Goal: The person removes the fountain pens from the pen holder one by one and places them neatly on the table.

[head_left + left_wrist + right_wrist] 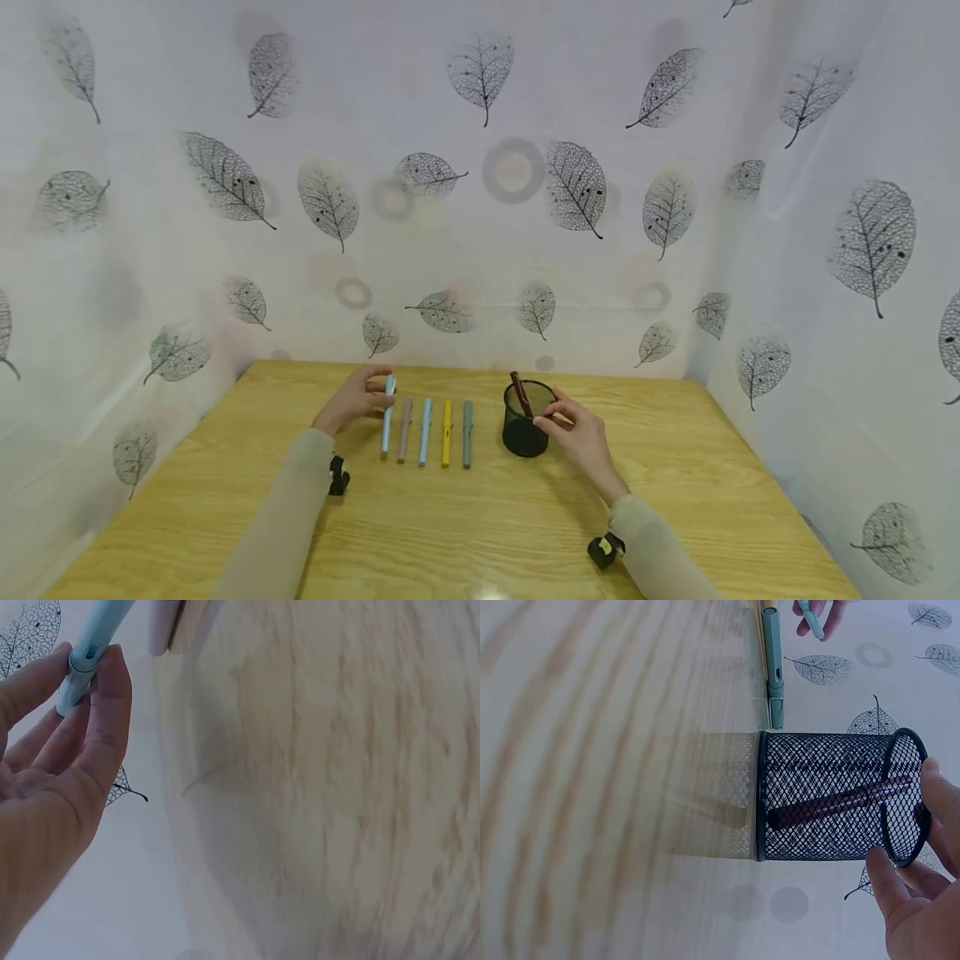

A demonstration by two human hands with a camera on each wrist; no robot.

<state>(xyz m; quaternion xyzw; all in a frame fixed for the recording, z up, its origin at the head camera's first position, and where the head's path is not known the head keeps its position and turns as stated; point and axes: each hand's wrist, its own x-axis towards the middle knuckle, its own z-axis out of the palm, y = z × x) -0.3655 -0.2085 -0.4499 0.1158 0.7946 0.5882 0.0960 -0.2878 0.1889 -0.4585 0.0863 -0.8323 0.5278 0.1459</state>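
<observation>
My left hand (358, 402) pinches a light blue pen (102, 628) between thumb and fingers. In the head view this pen stands at the left end of a row of pens; the left wrist view shows it raised off the wood, capped end toward the palm. My right hand (579, 433) grips the rim of a black mesh pen holder (821, 761), its fingertips spread around the opening. A dark red pen (521, 393) leans inside the holder, its lower end near the base and its top poking out above the rim.
To the right of the left hand lie a mauve pen (405, 432), another light blue pen (425, 433), a yellow pen (446, 433) and a green pen (467, 435), side by side. Leaf-printed cloth (465, 233) encloses the wooden table (450, 533) at back and sides.
</observation>
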